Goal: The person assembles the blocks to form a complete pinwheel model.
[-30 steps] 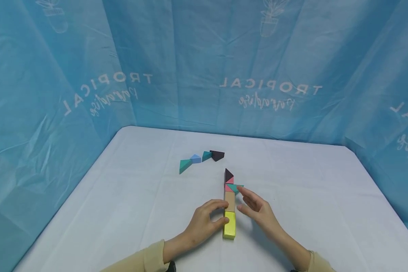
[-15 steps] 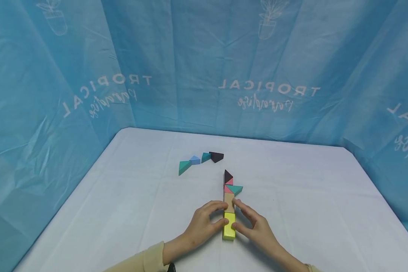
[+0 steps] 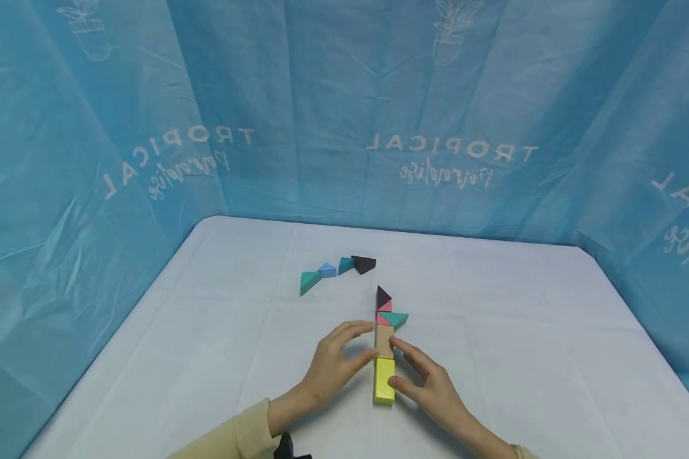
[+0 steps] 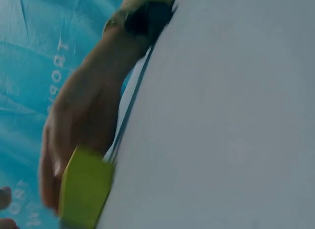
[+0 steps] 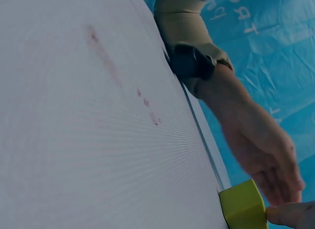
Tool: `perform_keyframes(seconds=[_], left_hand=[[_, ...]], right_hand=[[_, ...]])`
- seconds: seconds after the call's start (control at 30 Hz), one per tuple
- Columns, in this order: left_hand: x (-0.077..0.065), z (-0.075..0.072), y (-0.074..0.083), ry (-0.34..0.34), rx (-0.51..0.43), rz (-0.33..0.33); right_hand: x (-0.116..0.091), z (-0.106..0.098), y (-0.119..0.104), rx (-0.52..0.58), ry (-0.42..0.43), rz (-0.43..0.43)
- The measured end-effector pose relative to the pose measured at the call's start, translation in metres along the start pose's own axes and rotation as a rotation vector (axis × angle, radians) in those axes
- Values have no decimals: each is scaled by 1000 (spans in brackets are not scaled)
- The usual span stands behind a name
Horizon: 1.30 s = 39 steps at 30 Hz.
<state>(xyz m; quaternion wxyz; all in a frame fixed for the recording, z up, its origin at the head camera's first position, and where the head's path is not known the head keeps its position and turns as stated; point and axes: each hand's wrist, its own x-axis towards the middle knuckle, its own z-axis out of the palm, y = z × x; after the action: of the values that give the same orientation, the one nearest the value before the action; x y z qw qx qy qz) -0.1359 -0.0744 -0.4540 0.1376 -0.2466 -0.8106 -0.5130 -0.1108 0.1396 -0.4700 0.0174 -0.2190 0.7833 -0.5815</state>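
Note:
A row of blocks runs away from me in the head view: a yellow block (image 3: 385, 381) nearest, a tan block (image 3: 385, 342), a pink triangle (image 3: 381, 318) with a teal triangle (image 3: 396, 319) jutting right, and a black triangle (image 3: 382, 298) with pink beside it at the far end. Beside the tan block, my left hand (image 3: 331, 364) has its fingers spread and grips nothing. From the other side, my right hand (image 3: 430, 382) touches the tan block with its index fingertip and the yellow block (image 5: 243, 207) with its thumb (image 5: 291, 215).
Farther back lie a teal triangle (image 3: 310, 281), a light blue block (image 3: 328, 270), a smaller teal piece (image 3: 346, 264) and a black block (image 3: 364, 264). A white cloth covers the table (image 3: 522, 344). Blue curtains (image 3: 333, 95) stand around it.
My right hand has come back from the teal triangle to the tan and yellow blocks. The left hand has moved off the yellow block, slightly forward and left. The blocks keep their arrangement.

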Motion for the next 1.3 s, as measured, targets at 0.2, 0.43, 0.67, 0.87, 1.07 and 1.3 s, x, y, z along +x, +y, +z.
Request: perform_keyframes(seconds=[0.2,0.43,0.67,0.87,1.07,1.3], left_hand=[[59,-49,-12,227,43,44],[118,-88,-32,224,-24,-61],[149,-80,-89,-57,190,-220],[147,-68,-100,-177,276,-309],[144,-56,-106,-193,346,-361],[145,-51,-107,-180,395,-326]], right_hand=[[0,-1,1,5,-5,20],[1,-1,0,8,-12,11],[1,0,-1,23,-13,52],[1,0,0,23,-17,58],[0,-1,-1,21,-12,75],[0,-3,-2,24,-10,89]])
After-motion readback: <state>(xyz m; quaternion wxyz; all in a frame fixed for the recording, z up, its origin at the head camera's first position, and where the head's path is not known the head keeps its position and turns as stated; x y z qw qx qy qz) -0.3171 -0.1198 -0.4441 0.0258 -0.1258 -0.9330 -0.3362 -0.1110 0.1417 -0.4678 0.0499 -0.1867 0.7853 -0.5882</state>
